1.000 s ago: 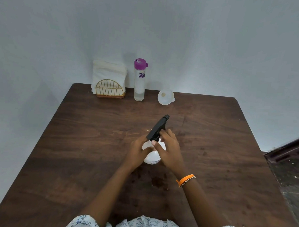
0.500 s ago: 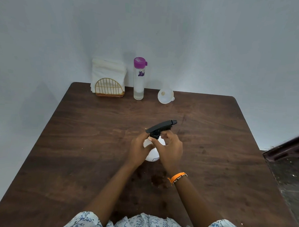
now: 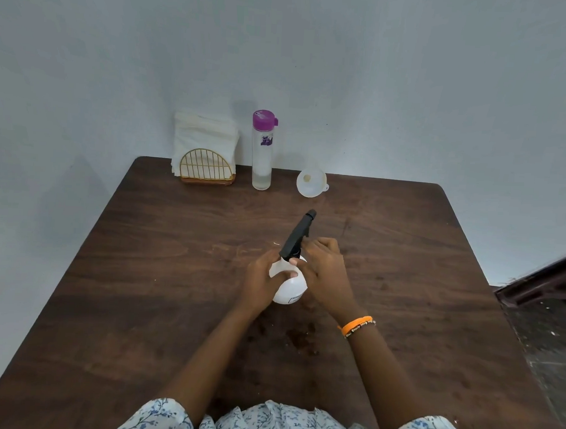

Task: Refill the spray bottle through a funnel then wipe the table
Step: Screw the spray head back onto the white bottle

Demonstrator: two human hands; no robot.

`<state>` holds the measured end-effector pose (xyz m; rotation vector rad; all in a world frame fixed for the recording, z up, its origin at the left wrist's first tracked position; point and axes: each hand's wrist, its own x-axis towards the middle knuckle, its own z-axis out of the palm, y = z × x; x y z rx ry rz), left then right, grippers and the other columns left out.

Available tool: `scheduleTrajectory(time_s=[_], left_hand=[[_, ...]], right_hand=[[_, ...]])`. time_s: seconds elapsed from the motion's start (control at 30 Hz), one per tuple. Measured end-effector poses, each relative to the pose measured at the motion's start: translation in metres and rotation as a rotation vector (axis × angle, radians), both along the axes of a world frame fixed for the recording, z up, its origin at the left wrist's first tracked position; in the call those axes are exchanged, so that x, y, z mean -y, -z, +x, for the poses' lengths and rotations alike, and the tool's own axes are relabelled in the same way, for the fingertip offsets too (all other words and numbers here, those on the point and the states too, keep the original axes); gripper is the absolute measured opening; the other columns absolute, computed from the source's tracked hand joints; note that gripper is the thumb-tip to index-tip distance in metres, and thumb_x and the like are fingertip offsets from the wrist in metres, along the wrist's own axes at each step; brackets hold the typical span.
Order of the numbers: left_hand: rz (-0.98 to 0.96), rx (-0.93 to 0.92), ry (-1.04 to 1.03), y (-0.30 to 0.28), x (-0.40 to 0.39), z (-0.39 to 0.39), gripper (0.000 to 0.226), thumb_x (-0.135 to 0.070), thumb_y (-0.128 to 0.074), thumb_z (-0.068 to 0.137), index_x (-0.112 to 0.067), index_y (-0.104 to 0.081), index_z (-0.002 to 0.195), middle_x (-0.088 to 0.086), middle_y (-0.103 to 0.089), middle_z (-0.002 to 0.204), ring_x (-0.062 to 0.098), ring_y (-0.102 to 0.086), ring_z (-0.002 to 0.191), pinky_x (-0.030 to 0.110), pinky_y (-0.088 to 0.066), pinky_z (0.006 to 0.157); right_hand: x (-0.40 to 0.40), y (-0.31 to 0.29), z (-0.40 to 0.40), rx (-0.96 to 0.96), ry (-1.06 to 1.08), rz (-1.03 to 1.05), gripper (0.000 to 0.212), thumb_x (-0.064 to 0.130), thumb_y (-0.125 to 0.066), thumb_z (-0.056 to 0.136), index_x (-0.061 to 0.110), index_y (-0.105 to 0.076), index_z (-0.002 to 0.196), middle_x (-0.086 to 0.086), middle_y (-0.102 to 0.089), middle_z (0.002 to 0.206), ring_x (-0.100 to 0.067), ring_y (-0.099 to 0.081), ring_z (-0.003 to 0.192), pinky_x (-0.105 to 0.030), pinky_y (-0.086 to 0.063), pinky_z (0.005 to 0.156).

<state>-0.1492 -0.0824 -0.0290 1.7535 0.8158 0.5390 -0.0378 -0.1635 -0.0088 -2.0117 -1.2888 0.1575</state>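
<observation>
A white round spray bottle stands at the middle of the brown table. Its black trigger head points away and slightly right. My left hand grips the bottle's body from the left. My right hand pinches the black collar at the neck from the right. At the back of the table a white funnel lies with its mouth toward me. Left of it stands a clear water bottle with a purple cap, holding a little liquid at the bottom.
A gold wire holder with white napkins stands at the table's back left, against the grey wall. Dark stains mark the wood near my wrists. A dark piece of furniture juts in beyond the table's right edge.
The black trigger head swung to the right and then back to pointing away, turning on the neck under my right fingers. My left hand stayed on the bottle's body.
</observation>
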Motion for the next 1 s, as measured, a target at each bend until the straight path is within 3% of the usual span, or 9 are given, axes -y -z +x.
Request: scheduleTrajectory(time_s=[0.07, 0.27, 0.4, 0.5, 0.6, 0.67, 0.8, 0.9, 1.0], left_hand=[[-0.052, 0.0, 0.038, -0.002, -0.003, -0.001, 0.028, -0.011, -0.068, 0.081, -0.039, -0.062, 0.085, -0.023, -0.062, 0.089, -0.004, -0.057, 0.086, 0.007, -0.043, 0.069], [-0.107, -0.068, 0.124, -0.001, -0.012, -0.004, 0.029, -0.016, -0.063, 0.087, -0.018, -0.061, 0.116, -0.006, -0.06, 0.107, 0.012, -0.056, 0.098, 0.016, -0.047, 0.074], [-0.136, -0.052, 0.129, 0.001, -0.013, -0.004, 0.022, -0.014, -0.062, 0.087, -0.023, -0.06, 0.107, -0.003, -0.062, 0.105, 0.015, -0.057, 0.099, 0.024, -0.049, 0.08], [-0.161, -0.025, 0.138, 0.004, -0.014, -0.004, 0.025, -0.011, -0.064, 0.086, -0.019, -0.062, 0.109, 0.0, -0.065, 0.106, 0.017, -0.059, 0.101, 0.022, -0.049, 0.078], [-0.181, 0.001, 0.156, 0.004, -0.016, -0.005, 0.028, -0.014, -0.067, 0.082, -0.016, -0.063, 0.11, 0.002, -0.066, 0.107, 0.017, -0.061, 0.099, 0.02, -0.049, 0.077], [-0.198, 0.001, 0.159, 0.004, -0.016, -0.005, 0.031, -0.022, -0.066, 0.078, -0.017, -0.063, 0.108, 0.002, -0.067, 0.105, 0.017, -0.062, 0.098, 0.024, -0.051, 0.076], [-0.19, -0.013, 0.142, 0.006, -0.014, -0.005, 0.03, -0.012, -0.063, 0.087, -0.012, -0.062, 0.117, 0.005, -0.066, 0.112, 0.021, -0.061, 0.104, 0.035, -0.052, 0.085], [-0.172, -0.012, 0.148, 0.006, -0.013, -0.005, 0.034, -0.013, -0.063, 0.087, -0.013, -0.061, 0.121, 0.003, -0.065, 0.115, 0.019, -0.06, 0.107, 0.028, -0.052, 0.084], [-0.092, -0.048, 0.138, 0.006, -0.013, -0.006, 0.034, -0.015, -0.06, 0.088, -0.02, -0.06, 0.122, -0.009, -0.06, 0.118, 0.01, -0.054, 0.108, 0.013, -0.042, 0.08]], right_hand=[[-0.001, -0.002, 0.005, -0.012, -0.05, -0.022, 0.045, 0.044, -0.037, 0.083, 0.015, -0.065, 0.104, 0.01, -0.063, 0.096, -0.012, -0.034, 0.095, -0.03, -0.038, 0.079], [-0.002, -0.002, 0.006, -0.291, -0.152, -0.078, 0.032, 0.027, -0.047, 0.09, 0.025, -0.057, 0.12, 0.009, -0.056, 0.113, -0.021, -0.036, 0.105, -0.007, -0.021, 0.085], [0.001, -0.004, 0.002, -0.439, -0.132, -0.051, 0.029, 0.013, -0.052, 0.093, 0.022, -0.057, 0.12, 0.007, -0.055, 0.122, -0.014, -0.033, 0.115, -0.021, -0.029, 0.092], [0.001, -0.008, 0.004, -0.423, -0.189, -0.044, 0.031, 0.009, -0.052, 0.092, 0.026, -0.056, 0.118, 0.009, -0.056, 0.12, -0.013, -0.033, 0.113, -0.014, -0.029, 0.092], [-0.002, -0.013, 0.012, -0.401, -0.25, -0.114, 0.028, 0.008, -0.054, 0.092, 0.018, -0.058, 0.118, 0.003, -0.056, 0.118, -0.014, -0.032, 0.11, -0.012, -0.03, 0.091], [-0.003, -0.012, 0.013, -0.39, -0.237, -0.139, 0.029, 0.011, -0.055, 0.092, 0.013, -0.058, 0.12, 0.004, -0.055, 0.117, -0.014, -0.031, 0.112, -0.011, -0.029, 0.088], [-0.003, -0.008, 0.009, -0.417, -0.125, -0.061, 0.031, 0.014, -0.062, 0.087, 0.013, -0.061, 0.118, 0.015, -0.053, 0.11, -0.015, -0.035, 0.114, -0.017, -0.03, 0.09], [-0.003, -0.005, 0.004, -0.352, -0.036, 0.027, 0.029, 0.016, -0.07, 0.081, 0.014, -0.066, 0.11, 0.023, -0.055, 0.101, -0.014, -0.04, 0.107, -0.028, -0.038, 0.089], [-0.003, -0.001, -0.013, -0.466, 0.162, 0.159, 0.032, 0.019, -0.079, 0.071, 0.018, -0.069, 0.101, 0.023, -0.057, 0.095, -0.011, -0.051, 0.102, -0.022, -0.044, 0.084]])
